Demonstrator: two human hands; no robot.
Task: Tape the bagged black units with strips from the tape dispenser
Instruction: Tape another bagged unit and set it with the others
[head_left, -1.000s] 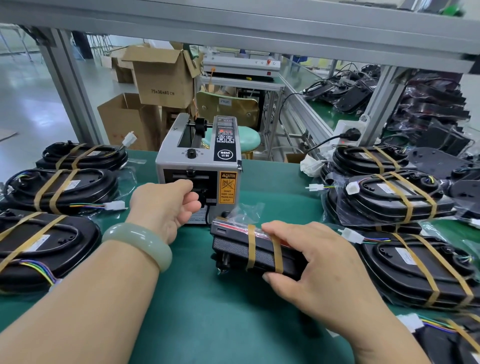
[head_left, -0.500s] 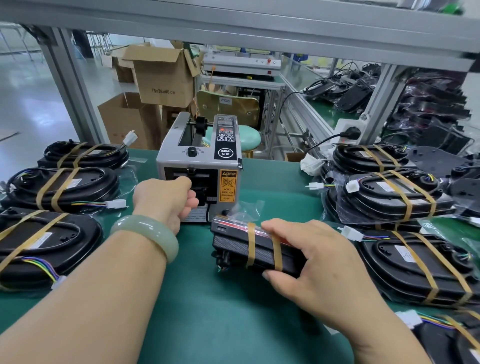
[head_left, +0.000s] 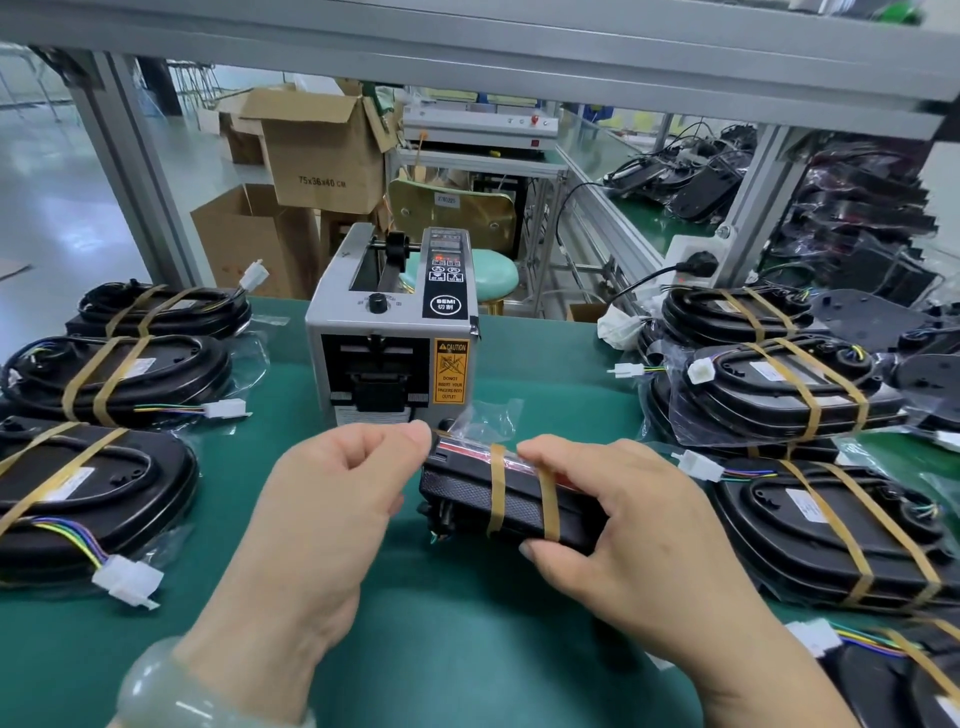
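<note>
Green mat (head_left: 467, 649), cardboard boxes (head_left: 322, 156) beyond — right hand (head_left: 639, 530) curled round a bagged black unit (head_left: 460, 493), left hand (head_left: 332, 499) fingertips (head_left: 415, 435) pinched together

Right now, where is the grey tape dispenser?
Head view: the grey box-shaped tape dispenser stands mid-bench on the green mat, just behind the left hand and the bagged black unit gripped by the right hand.

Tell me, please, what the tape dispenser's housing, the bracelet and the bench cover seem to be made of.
Tape dispenser housing: probably sheet metal with a matte silver-grey finish; it has flat panels and crisp edges.
Bracelet: pale green, glossy and slightly translucent; jade or glass, I cannot tell which.
Bench cover: dark green and matte with a soft, dull sheen, likely a rubber mat.
</note>
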